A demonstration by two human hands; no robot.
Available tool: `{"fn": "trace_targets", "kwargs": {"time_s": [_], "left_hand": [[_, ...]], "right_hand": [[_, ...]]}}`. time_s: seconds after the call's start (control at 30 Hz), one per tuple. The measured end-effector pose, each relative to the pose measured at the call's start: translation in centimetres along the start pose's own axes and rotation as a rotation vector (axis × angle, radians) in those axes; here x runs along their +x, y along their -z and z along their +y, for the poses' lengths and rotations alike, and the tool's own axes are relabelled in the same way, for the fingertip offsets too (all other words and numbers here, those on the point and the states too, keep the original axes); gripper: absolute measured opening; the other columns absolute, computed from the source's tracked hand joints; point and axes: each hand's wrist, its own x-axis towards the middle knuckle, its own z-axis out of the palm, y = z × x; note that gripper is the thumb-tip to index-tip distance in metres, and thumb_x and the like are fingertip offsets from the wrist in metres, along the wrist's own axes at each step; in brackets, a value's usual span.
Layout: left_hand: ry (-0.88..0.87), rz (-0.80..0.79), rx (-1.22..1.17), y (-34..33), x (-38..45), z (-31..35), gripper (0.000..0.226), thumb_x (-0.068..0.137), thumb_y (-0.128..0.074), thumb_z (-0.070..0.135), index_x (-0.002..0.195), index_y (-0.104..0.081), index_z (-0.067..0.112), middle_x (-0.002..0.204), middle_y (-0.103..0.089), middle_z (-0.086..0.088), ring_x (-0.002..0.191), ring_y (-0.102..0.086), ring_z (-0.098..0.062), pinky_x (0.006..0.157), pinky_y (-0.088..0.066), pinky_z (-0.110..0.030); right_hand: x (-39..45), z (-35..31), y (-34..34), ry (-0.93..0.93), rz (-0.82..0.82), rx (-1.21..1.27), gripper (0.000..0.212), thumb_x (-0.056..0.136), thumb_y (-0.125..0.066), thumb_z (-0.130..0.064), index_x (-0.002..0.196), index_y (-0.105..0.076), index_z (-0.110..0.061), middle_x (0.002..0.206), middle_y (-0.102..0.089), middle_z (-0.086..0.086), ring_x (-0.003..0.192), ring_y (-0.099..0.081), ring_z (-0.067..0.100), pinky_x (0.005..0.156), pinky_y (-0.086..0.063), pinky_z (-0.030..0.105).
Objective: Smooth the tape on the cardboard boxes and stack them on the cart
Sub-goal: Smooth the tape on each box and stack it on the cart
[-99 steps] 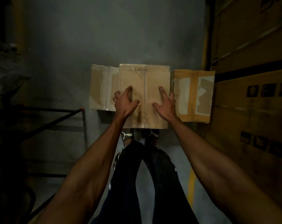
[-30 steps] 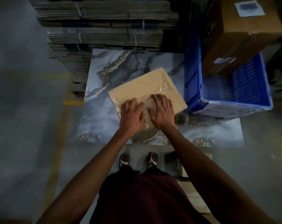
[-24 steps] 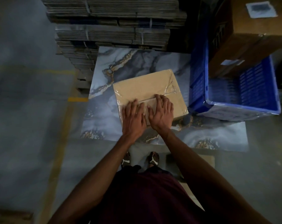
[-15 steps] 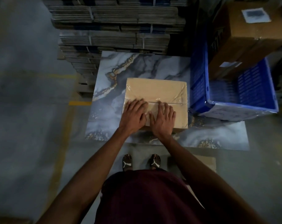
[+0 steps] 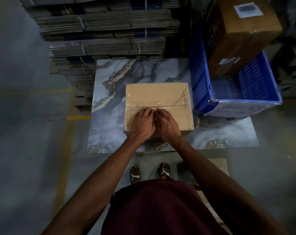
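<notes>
A sealed cardboard box [image 5: 158,106] is seen resting on a marble-patterned slab [image 5: 140,72], just beside a blue plastic crate [image 5: 242,92]. The left hand [image 5: 142,124] and right hand [image 5: 166,125] are laid side by side, touching, on the near half of the lid. Fingers are held together and somewhat bent, with the tips pressed at the clear tape [image 5: 171,106] running across the centre seam; nothing is pinched.

Risks are judged as follows. Wrinkles in the film near the far right corner could be trapped rather than flattened if pressure is applied unevenly. The box could be pushed across the smooth slab into the crate by a hard stroke. No cart is identified in view, so the carry path cannot be assessed.

A white label [image 5: 245,9] is noted on the large carton [image 5: 245,38] in the crate; its print is illegible. A leaping-cat logo is visible on the sandals [image 5: 135,173].
</notes>
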Motion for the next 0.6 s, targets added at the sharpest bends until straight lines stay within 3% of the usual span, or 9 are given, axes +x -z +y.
{"fn": "trace_targets", "kwargs": {"time_s": [0.13, 0.2, 0.3, 0.37, 0.47, 0.6], "left_hand": [[-0.019, 0.018, -0.013, 0.1, -0.1, -0.5, 0.046, 0.092, -0.054, 0.03, 0.136, -0.056, 0.016, 0.142, -0.051, -0.002, 0.128, -0.048, -0.024, 0.106, -0.041, -0.038], [-0.068, 0.036, 0.041, 0.5, 0.0, -1.6, 0.049, 0.091, -0.05, 0.035, 0.137, -0.057, 0.019, 0.142, -0.052, 0.0, 0.127, -0.049, -0.026, 0.103, -0.042, -0.042], [-0.052, 0.086, 0.089, 0.0, -0.3, -3.2, 0.053, 0.092, -0.042, 0.047, 0.137, -0.06, 0.025, 0.142, -0.054, 0.001, 0.128, -0.049, -0.024, 0.105, -0.041, -0.043], [-0.035, 0.108, 0.071, -0.8, -0.5, -3.4, 0.053, 0.094, -0.041, 0.049, 0.137, -0.06, 0.025, 0.141, -0.056, 0.0, 0.129, -0.049, -0.023, 0.109, -0.038, -0.043], [-0.032, 0.1, 0.061, -0.8, -0.4, -3.1, 0.054, 0.093, -0.041, 0.05, 0.139, -0.058, 0.026, 0.141, -0.055, 0.001, 0.128, -0.049, -0.023, 0.11, -0.037, -0.042], [-0.056, 0.073, 0.111, 0.1, -0.4, -4.0, 0.055, 0.093, -0.045, 0.052, 0.143, -0.052, 0.029, 0.147, -0.049, 0.004, 0.132, -0.045, -0.021, 0.107, -0.038, -0.041]], "right_hand": [[-0.3, -0.5, 0.8, 0.005, 0.009, 0.021, 0.04, 0.089, -0.066, -0.016, 0.126, -0.067, 0.0, 0.129, -0.065, 0.021, 0.123, -0.057, 0.04, 0.105, -0.046, 0.046], [-0.1, 0.6, 1.5, -0.062, -0.047, 0.04, 0.046, 0.097, -0.058, -0.028, 0.138, -0.061, -0.007, 0.142, -0.058, 0.017, 0.132, -0.052, 0.037, 0.11, -0.042, 0.047], [-0.7, 2.5, 2.0, -0.166, -0.015, 0.031, 0.058, 0.1, -0.042, -0.048, 0.143, -0.056, -0.012, 0.146, -0.055, 0.013, 0.132, -0.051, 0.033, 0.111, -0.042, 0.047], [-1.3, 2.7, 2.1, -0.143, -0.002, -0.003, 0.059, 0.103, -0.037, -0.048, 0.145, -0.054, -0.011, 0.147, -0.054, 0.014, 0.133, -0.05, 0.032, 0.112, -0.041, 0.047], [-1.1, 2.7, 2.3, -0.106, 0.012, -0.014, 0.05, 0.105, -0.047, -0.041, 0.145, -0.054, -0.011, 0.145, -0.055, 0.014, 0.13, -0.05, 0.032, 0.109, -0.04, 0.045], [-1.0, 4.3, 3.2, -0.111, -0.014, -0.041, 0.051, 0.102, -0.051, -0.049, 0.144, -0.054, -0.02, 0.145, -0.054, 0.007, 0.132, -0.048, 0.027, 0.11, -0.038, 0.044]]}}
